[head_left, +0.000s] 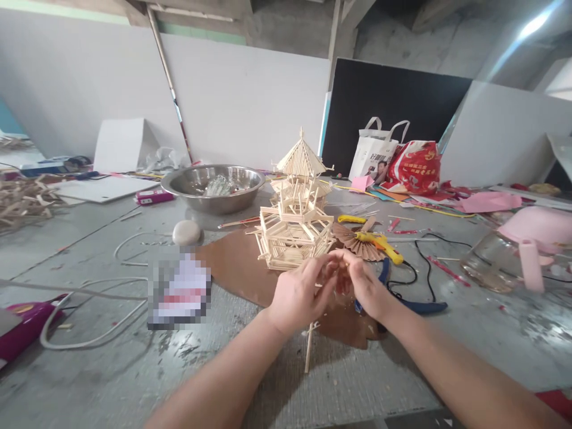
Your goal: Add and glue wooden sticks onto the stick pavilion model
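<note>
Side by side over the brown sheet (241,268), my left hand (299,292) and my right hand (364,286) meet at the fingertips. Their fingers are curled in, and anything between them is hidden or too small to make out. Just behind them stands a tiered pagoda model (297,232) of thin pale wooden sticks, with a pointed roof. A loose wooden stick (308,351) lies below my left hand. To the right of my right hand are a yellow glue gun (379,245) and a blue-handled tool (420,306), partly covered by that hand.
A steel bowl (201,199) sits behind on the left, near a white rounded object (186,232) and a cable. At right stands a clear jug (487,262) with a pink lid. Stick piles (22,199) lie far left. Bags (413,167) and paper scraps fill the back right.
</note>
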{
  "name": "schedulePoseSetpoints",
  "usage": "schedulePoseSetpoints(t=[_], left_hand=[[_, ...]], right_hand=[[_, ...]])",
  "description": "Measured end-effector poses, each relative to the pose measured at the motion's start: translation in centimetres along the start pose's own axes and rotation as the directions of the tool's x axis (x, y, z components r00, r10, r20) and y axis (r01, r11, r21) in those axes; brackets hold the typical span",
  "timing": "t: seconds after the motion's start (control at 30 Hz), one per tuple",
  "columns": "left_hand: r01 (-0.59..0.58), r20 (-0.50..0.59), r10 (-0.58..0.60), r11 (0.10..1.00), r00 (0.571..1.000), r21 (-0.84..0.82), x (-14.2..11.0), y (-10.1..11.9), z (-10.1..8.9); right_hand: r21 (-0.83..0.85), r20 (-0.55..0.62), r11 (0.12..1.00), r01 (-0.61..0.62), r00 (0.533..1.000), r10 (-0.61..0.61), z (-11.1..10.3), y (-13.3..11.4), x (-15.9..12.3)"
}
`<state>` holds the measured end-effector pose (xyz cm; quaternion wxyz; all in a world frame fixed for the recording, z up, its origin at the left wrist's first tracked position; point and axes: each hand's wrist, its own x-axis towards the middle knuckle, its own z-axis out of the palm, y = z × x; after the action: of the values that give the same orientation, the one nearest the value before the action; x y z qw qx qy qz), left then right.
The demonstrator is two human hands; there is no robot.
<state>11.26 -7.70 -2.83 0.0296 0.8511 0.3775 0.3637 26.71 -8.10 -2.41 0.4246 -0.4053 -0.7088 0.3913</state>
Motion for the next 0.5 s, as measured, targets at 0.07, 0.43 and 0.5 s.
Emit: schedulePoseSetpoints(t=[0.07, 0.43, 0.5], left_hand=[[-0.123, -0.024, 0.122, 0.992, 0.992, -0.019, -0.2, 0.4, 0.1], [-0.196, -0.1, 0.191, 0.979, 0.976, -0.047, -0.4, 0.3, 1.2], [-0.082, -0.143, 0.069, 0.993, 0.987, -0.088, -0.2, 0.0, 1.0]], right_hand=[[0.137, 0.035, 0.991, -0.001, 0.999, -0.004, 0.7, 0.2, -0.7], [0.661, 0.201, 0.732, -0.163, 0.979, 0.037, 1.2, 1.2, -1.1], [0.702, 0.19, 0.69, -0.175, 0.98, 0.056, 0.9, 0.7, -0.9]])
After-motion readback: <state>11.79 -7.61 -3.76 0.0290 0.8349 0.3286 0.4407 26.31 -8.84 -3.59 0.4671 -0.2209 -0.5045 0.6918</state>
